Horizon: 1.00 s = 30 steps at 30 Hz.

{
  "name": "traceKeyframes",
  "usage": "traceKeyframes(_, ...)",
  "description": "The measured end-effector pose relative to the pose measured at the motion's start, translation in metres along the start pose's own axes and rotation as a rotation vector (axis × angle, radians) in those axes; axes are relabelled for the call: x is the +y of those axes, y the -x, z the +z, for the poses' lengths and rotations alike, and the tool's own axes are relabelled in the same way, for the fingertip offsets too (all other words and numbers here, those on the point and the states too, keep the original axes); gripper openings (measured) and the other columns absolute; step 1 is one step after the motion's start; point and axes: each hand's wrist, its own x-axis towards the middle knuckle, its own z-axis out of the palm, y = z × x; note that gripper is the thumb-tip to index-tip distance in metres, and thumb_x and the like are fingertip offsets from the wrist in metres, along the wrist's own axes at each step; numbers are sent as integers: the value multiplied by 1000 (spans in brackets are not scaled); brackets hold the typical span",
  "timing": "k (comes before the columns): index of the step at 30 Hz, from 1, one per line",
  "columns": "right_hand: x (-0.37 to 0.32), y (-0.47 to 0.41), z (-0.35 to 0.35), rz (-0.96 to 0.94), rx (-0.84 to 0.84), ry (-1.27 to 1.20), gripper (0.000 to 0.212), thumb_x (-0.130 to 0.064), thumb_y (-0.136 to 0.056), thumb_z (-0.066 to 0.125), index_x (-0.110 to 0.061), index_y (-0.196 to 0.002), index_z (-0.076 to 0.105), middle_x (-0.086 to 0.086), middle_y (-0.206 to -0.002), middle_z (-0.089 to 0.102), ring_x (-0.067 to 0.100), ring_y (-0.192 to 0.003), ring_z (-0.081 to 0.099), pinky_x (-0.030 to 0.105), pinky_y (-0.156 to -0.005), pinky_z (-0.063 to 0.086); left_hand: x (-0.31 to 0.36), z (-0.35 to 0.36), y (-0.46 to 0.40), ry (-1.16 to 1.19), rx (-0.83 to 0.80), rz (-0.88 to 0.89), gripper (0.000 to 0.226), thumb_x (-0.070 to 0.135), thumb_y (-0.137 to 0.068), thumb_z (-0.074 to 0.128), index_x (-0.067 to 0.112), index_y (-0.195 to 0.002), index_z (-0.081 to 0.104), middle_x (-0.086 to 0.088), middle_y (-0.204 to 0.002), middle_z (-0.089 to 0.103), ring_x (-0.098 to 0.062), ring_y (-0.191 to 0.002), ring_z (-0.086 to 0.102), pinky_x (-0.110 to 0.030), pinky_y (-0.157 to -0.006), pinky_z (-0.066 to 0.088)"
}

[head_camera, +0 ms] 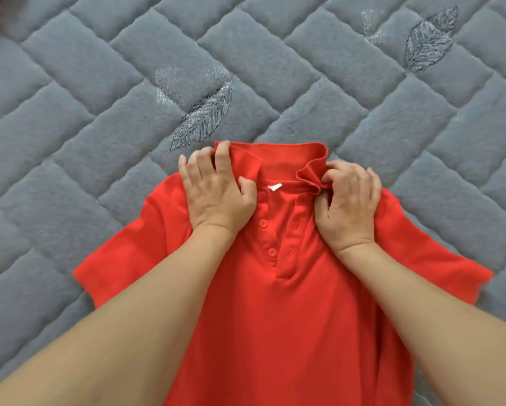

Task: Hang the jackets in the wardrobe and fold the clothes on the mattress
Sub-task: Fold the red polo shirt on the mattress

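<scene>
**No readable text**

Nothing in the view can be read. The red polo shirt [275, 288] carries a small white tag [274, 187] inside the neck, just below the collar [275, 153], but the tag is too small and blurred to show any letters, brand or size. The grey quilted mattress [99, 83] bears stitched leaf motifs [203, 118] only, a pattern with no words, numbers or signs on it.

A home, probably a bedroom, though only the bed surface shows. A grey quilted mattress [99, 83] with stitched leaf patterns [201, 118] fills the view, and a red polo shirt [275, 303] lies spread flat on it.
</scene>
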Motion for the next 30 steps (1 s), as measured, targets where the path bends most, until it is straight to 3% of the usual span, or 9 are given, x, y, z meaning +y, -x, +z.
traceKeyframes(5,-13,-4,-19,55,3,13,50,-9,-75,65,-18,-124,58,8,-110,62,34,-103,52,50,-100,32,5,-19,0,88,2,-9,72,28,-82,54,15,-150,35,-6,-128,53,-28,-123,45,-45,-117,16)
traceKeyframes(8,-22,-6,-40,324,-41,3,68,-21,-74,56,-22,-142,48,10,-106,58,35,-105,48,44,-95,29,11,-50,11,322,118,36,41,17,-79,57,22,-119,64,-5,-114,57,-29,-114,50,-44,-107,22)
traceKeyframes(11,-35,14,-64,261,39,-15,41,-26,-73,53,-29,-109,71,7,-93,57,36,-98,52,45,-88,32,-3,-74,49,399,230,203,23,10,-68,56,21,-87,64,-5,-115,57,-27,-113,50,-53,-108,26)
traceKeyframes(13,-44,40,-75,209,-2,14,33,-33,-70,56,-31,-99,73,6,-103,57,34,-104,53,48,-95,32,-24,-77,82,277,77,350,33,12,-65,56,19,-96,64,-5,-136,53,-28,-133,42,-60,-115,17)
traceKeyframes(14,-48,54,-78,191,-94,32,42,-39,-71,57,-31,-110,71,6,-117,55,33,-115,50,52,-102,28,-36,-77,97,175,-81,385,44,16,-69,56,20,-113,62,-4,-150,43,-27,-144,30,-62,-117,9)
traceKeyframes(16,-50,79,-77,129,-356,96,72,-58,-76,48,-34,-144,47,7,-151,35,30,-143,28,58,-115,6,-57,-70,119,-25,-359,369,69,33,-84,46,27,-152,33,5,-166,9,-22,-154,0,-63,-117,-5)
traceKeyframes(17,-48,87,-72,81,-457,144,79,-65,-79,39,-38,-152,30,5,-160,20,30,-149,14,60,-116,-4,-65,-64,123,-84,-421,351,74,42,-88,36,31,-158,14,9,-167,-5,-19,-153,-11,-63,-117,-10)
traceKeyframes(19,-41,93,-59,17,-525,226,77,-69,-84,28,-41,-154,12,3,-165,7,31,-151,1,63,-117,-5,-70,-51,122,-141,-457,343,77,51,-87,21,34,-158,-4,11,-164,-18,-18,-150,-22,-62,-114,-17)
traceKeyframes(30,-26,100,-29,-18,-426,299,75,-62,-87,33,-38,-155,11,7,-165,9,37,-150,5,63,-117,4,-79,-32,109,-184,-532,408,82,64,-83,17,38,-149,-24,10,-157,-32,-17,-145,-33,-66,-108,-24)
